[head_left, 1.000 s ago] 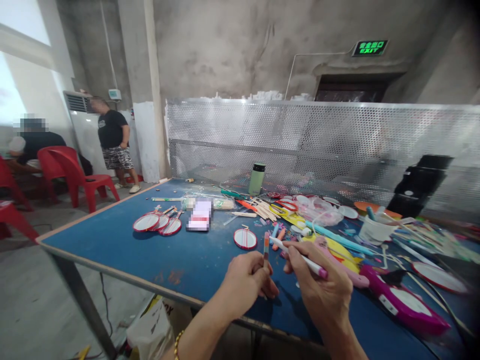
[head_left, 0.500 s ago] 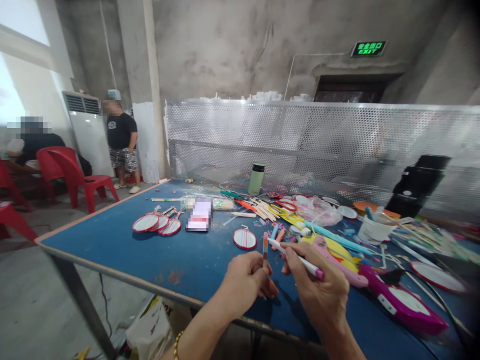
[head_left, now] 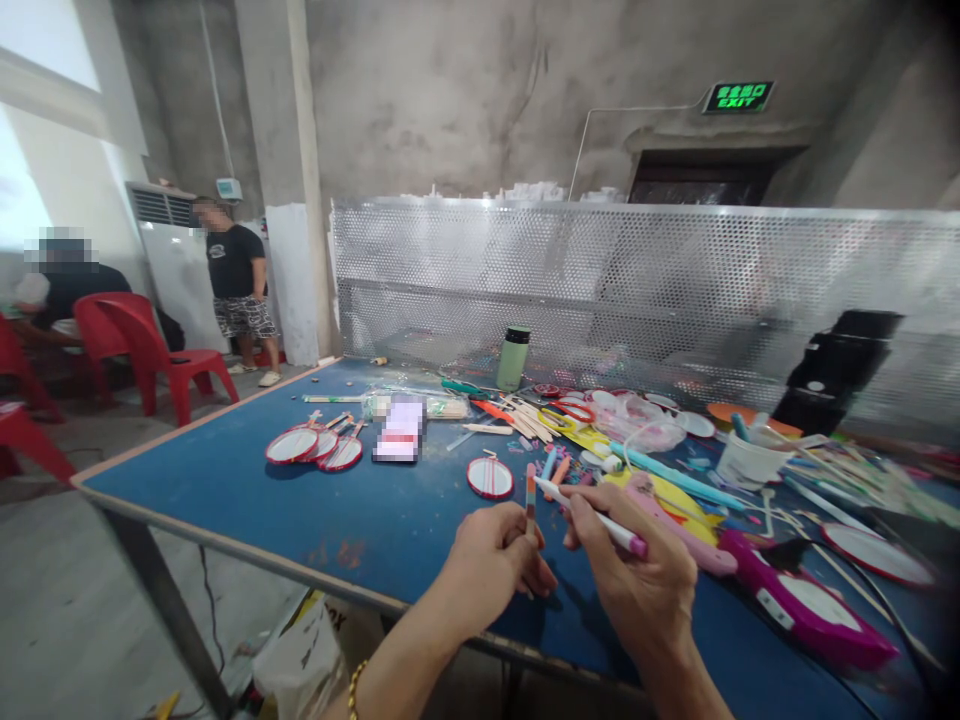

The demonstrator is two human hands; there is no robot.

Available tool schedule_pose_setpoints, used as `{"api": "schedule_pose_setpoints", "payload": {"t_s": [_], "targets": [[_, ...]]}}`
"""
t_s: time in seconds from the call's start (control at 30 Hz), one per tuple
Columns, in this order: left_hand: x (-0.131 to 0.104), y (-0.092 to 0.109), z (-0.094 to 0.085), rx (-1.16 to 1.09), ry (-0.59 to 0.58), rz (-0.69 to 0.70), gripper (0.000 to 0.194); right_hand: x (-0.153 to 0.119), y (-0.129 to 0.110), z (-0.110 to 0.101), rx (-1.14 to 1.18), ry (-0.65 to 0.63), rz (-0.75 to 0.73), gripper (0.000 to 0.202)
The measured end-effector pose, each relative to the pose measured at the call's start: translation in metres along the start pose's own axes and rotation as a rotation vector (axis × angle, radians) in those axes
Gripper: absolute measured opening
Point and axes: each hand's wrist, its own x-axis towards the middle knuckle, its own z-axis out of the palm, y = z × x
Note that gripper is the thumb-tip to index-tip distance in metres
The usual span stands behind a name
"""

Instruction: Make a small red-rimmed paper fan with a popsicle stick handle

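My left hand (head_left: pixel 499 555) is closed around a flat craft stick (head_left: pixel 531 490) held upright, with orange-pink and brownish bands along it. In my right hand (head_left: pixel 637 560) is a white marker (head_left: pixel 604 520) with a magenta end, gripped like a pen. Its tip points at the upper part of the stick; whether it touches I cannot tell. Just beyond my left hand lies a round white disc (head_left: pixel 490 478) with a red rim and red lines. My fingers hide the lower part of the stick.
On the blue table (head_left: pixel 247 500) are a phone (head_left: pixel 400 430), several red-rimmed discs (head_left: pixel 341 452), a green bottle (head_left: pixel 512 360), scissors (head_left: pixel 555 420), a white cup (head_left: pixel 750 462) and a magenta glue gun (head_left: pixel 814 605). A perforated metal panel (head_left: pixel 465 270) stands behind. Two people are at the left.
Both hands, the craft stick and the marker look nearly unmoved. In the background, the standing person has shifted slightly.
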Motion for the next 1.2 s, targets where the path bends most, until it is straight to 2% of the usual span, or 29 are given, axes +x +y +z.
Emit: {"api": "schedule_pose_setpoints", "payload": {"t_s": [1.2], "targets": [[0.0001,0.0001,0.0002,0.008,0.005,-0.012,0.008,0.0034,-0.0035,0.0002,-0.033,-0.015,0.016,0.015]]}}
